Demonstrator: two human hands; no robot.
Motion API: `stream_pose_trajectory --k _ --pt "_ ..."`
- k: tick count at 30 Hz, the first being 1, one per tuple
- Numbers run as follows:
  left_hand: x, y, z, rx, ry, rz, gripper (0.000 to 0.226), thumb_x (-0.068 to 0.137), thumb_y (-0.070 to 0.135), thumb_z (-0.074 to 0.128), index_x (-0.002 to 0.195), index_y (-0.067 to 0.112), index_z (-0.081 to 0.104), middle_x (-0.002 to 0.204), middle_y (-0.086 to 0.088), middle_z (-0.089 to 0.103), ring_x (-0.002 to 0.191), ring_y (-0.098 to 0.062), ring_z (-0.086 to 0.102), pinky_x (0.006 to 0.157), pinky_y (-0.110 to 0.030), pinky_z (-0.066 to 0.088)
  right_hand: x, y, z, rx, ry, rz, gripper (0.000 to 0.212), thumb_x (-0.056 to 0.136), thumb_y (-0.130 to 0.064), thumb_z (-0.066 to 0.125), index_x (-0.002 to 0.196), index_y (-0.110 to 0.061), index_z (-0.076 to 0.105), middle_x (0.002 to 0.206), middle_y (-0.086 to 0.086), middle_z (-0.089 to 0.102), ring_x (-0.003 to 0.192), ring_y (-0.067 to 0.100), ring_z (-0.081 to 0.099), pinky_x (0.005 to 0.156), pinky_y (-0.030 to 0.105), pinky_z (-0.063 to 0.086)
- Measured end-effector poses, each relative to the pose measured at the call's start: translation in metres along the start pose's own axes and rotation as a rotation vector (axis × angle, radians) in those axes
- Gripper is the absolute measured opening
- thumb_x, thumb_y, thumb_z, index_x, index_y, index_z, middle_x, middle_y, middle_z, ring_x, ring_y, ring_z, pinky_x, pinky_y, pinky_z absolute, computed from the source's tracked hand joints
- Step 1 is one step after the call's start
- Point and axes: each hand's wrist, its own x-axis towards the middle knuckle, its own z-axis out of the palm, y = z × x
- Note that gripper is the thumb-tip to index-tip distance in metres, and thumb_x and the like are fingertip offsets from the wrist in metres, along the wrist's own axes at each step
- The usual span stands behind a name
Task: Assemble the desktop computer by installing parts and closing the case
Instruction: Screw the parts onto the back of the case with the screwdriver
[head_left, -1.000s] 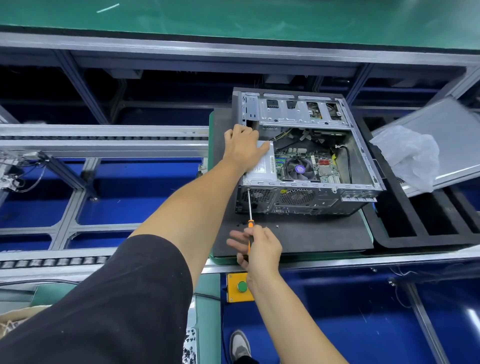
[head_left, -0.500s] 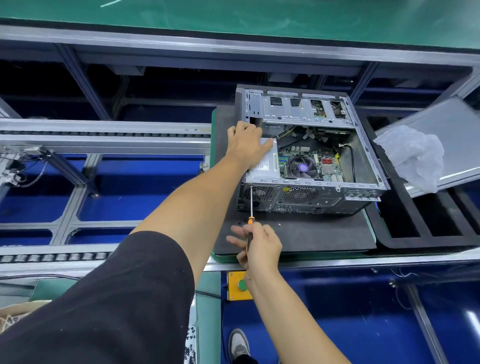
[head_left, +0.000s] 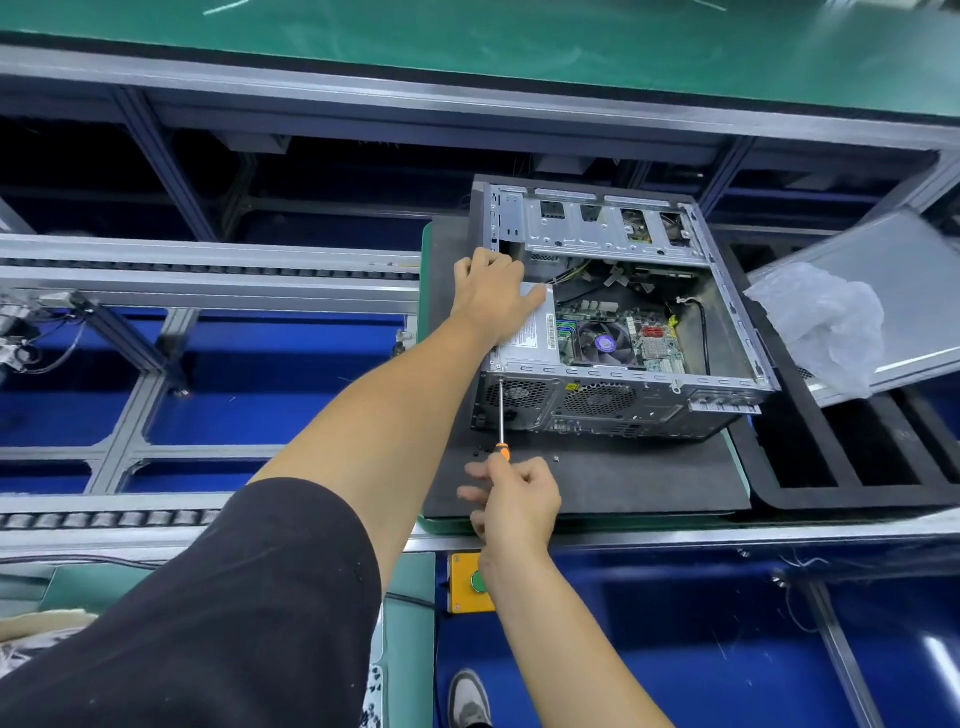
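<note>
An open grey computer case (head_left: 727, 312) lies on its side on a dark mat (head_left: 597, 483). Inside it I see the motherboard with its round fan (head_left: 605, 343) and a silver power supply (head_left: 530, 338) in the near left corner. My left hand (head_left: 493, 296) presses flat on top of the power supply. My right hand (head_left: 514, 499) grips an orange-handled screwdriver (head_left: 501, 421), whose thin shaft points up to the case's rear panel, at its upper left corner by the power supply.
The case's grey side panel (head_left: 904, 291) leans at the right with a crumpled plastic bag (head_left: 826, 322) on it. A black foam tray (head_left: 841, 473) lies under it. Small screws (head_left: 556, 459) lie on the mat. A yellow box with a green button (head_left: 470, 582) hangs below the conveyor rail.
Both hands stay in place on the power supply and screwdriver; the fingers of my right hand shift slightly round the handle. The view has drifted a little.
</note>
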Motion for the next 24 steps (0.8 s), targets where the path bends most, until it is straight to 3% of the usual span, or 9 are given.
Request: stream_pose_trajectory --k 3,9,14,18,21,24 --pt "0.000 0.000 0.000 -0.003 -0.006 -0.001 0.042 0.098 0.057 0.034 0.083 0.022 0.051 0.098 0.007 0.050 0.117 -0.021 0.039 0.098 -0.040 0.024 0.001 -0.001 -0.001 -0.021 -0.041 -0.024 0.021 0.099 -0.012 0.056 0.081 -0.012 0.044 0.084 0.002 0.079 0.059 0.023 0.074 0.041 0.025 0.029" --pt "0.000 0.000 -0.001 0.002 -0.015 0.003 0.042 0.099 0.058 0.035 0.082 0.022 0.050 0.098 0.007 0.050 0.118 -0.021 0.039 0.098 -0.041 0.024 0.021 -0.016 -0.021 0.123 -0.284 0.276 0.011 0.097 -0.011 0.053 0.088 -0.012 0.047 0.101 0.013 0.078 0.035 0.009 0.046 0.033 0.016 0.033" --pt "0.000 0.000 -0.001 0.004 -0.015 0.002 0.042 0.099 0.057 0.034 0.083 0.022 0.050 0.099 0.007 0.049 0.120 -0.021 0.039 0.100 -0.041 0.025 0.034 -0.024 -0.034 0.162 -0.431 0.430 0.031 0.103 -0.026 0.047 0.078 -0.008 0.049 0.109 0.023 0.075 0.035 0.010 0.046 0.031 0.017 0.035" --pt "0.000 0.000 -0.002 -0.011 -0.016 -0.002 0.041 0.098 0.057 0.035 0.080 0.022 0.048 0.099 0.006 0.052 0.119 -0.021 0.039 0.100 -0.041 0.025 0.026 -0.023 -0.027 0.059 -0.405 0.378 0.033 0.101 -0.030 0.045 0.075 -0.010 0.049 0.105 0.019 0.077 0.038 0.014 0.051 0.033 0.018 0.037" --pt "0.000 0.000 -0.002 -0.011 -0.016 -0.003 0.041 0.098 0.057 0.035 0.080 0.023 0.048 0.097 0.007 0.051 0.118 -0.020 0.039 0.099 -0.040 0.025 0.020 -0.023 -0.021 -0.061 -0.308 0.287 0.028 0.098 -0.028 0.047 0.075 -0.011 0.050 0.087 0.011 0.079 0.034 0.013 0.044 0.034 0.017 0.029" --pt "0.000 0.001 -0.002 -0.007 -0.024 -0.006 0.042 0.097 0.058 0.034 0.080 0.023 0.049 0.098 0.007 0.052 0.117 -0.020 0.038 0.098 -0.040 0.024 0.016 -0.016 -0.013 -0.074 -0.214 0.181 0.011 0.090 -0.017 0.056 0.084 -0.011 0.049 0.068 0.004 0.063 0.037 0.012 0.036 0.037 0.018 0.022"
